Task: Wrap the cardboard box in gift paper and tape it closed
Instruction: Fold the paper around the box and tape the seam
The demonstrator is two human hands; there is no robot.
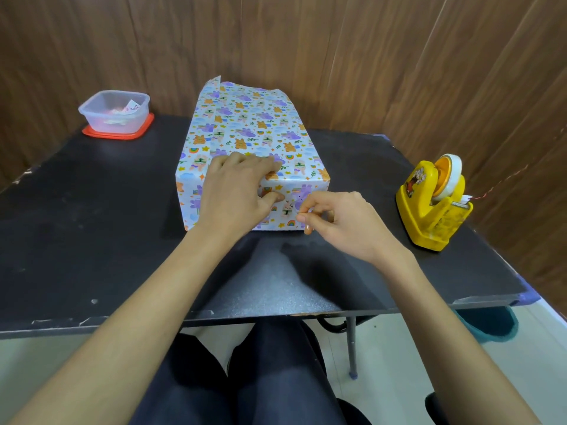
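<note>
Fingers point(260, 162) of the left hand point(236, 188) bend over the near top edge of the box point(245, 124), and its thumb presses the paper point(190, 191) flat against the near face, so the hand clamps that edge between fingers and thumb. The right hand point(340, 219), just beside it and lower, is curled. Its thumb and forefinger pinch a short strip of clear tape point(302, 212) at the near face. Whether the strip touches the paper cannot be told.

The box lies lengthwise, pointing away from the person, in the middle of the black table point(92, 225). Printed paper covers its top and sides, and at the far end the paper stands up loose. A yellow dispenser point(432, 204) with a roll on it stands to the right, well apart from the box. At the far left corner a clear tub point(115, 113) sits on a red lid point(116, 134), with scraps inside. Wood panels point(368, 56) rise behind the table.
</note>
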